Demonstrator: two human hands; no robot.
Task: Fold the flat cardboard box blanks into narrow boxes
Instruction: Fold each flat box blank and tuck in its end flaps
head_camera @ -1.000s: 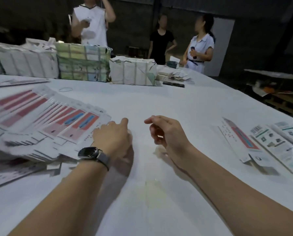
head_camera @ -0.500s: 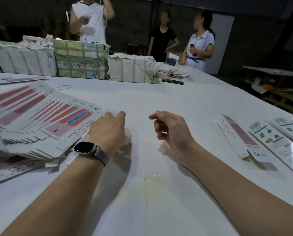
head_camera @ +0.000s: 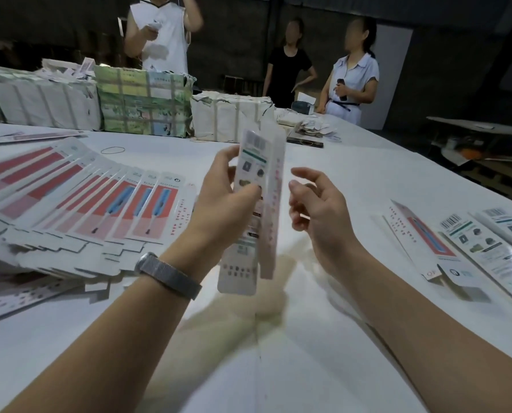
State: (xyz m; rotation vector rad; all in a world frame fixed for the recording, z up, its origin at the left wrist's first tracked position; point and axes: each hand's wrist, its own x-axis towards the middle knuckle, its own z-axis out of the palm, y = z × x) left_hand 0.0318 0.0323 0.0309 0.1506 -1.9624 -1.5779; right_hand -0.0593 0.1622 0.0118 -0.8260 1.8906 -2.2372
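**Above the table's middle, one blank held upright**

Above the middle of the white table [head_camera: 323, 368], the left hand [head_camera: 219, 210] pinches one box blank [head_camera: 256, 204] upright, thumb across its printed face. The right hand [head_camera: 317, 210] hovers just beside it, fingers loosely apart, holding nothing. The card looks light, thin and springy; gripping its long edges near the creases should pop it open. The fanned stack of blanks [head_camera: 100, 210] crowds the left edge, folded boxes [head_camera: 445, 245] the right; between them lies room.
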